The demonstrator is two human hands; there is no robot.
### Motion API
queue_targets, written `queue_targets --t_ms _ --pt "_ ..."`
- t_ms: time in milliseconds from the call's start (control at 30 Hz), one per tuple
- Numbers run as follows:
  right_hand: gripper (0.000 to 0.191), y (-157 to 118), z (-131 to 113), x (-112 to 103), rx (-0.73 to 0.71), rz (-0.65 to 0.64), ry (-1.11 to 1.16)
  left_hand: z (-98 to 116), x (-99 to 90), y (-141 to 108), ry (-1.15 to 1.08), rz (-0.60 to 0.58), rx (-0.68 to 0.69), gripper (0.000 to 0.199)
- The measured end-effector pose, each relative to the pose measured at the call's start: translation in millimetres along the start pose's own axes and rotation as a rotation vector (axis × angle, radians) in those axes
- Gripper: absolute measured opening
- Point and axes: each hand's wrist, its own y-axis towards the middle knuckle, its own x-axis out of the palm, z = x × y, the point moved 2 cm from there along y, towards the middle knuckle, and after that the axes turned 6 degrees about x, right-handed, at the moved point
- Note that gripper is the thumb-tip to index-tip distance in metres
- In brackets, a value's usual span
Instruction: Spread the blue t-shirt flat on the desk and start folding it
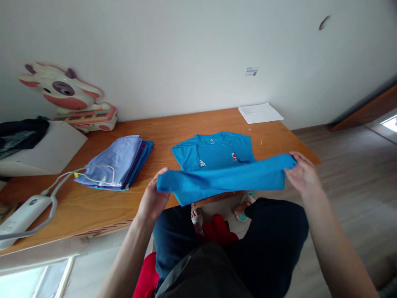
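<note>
Head view, blue shirt [217,155] on table [93,203], hem lifted, gripped between left hand [153,198] and right hand [302,174].

The blue shirt [217,159] bears a small white logo on the chest and another at the collar, too small to read, like the print on the wall sticker [251,71].

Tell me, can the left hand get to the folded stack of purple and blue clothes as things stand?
Probably yes, but not freely. The stack lies close to the left hand with bare table between them, only a white cable across it. The hand is busy, though, gripping the blue shirt with the right hand.
</note>
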Motion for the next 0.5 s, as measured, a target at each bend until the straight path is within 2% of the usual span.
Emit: queue_targets --t_ms 67,133,200,267,367,500 --pt "0.041 36 5 38 0.018 -0.207 -0.009 -12 14.2 39 -0.039 -0.101 -0.022 0.027" --pt "0.049 62 21 65 0.034 -0.278 -0.065 -29 25.2 64 -0.079 -0.157 -0.075 0.037" --pt "0.05 78 46 79 0.063 -0.271 -0.132 -47 28.9 75 -0.09 -0.144 -0.122 0.051" --pt "0.046 87 72 84 0.082 -0.221 -0.205 -60 25.0 76 -0.023 -0.088 -0.132 0.054" --pt "0.035 90 97 79 0.087 -0.128 -0.215 -71 11.2 75 0.179 -0.035 -0.089 0.048" --pt "0.029 77 98 61 0.01 -0.061 -0.231 -66 -9.7 72 0.409 0.009 0.028 0.04"
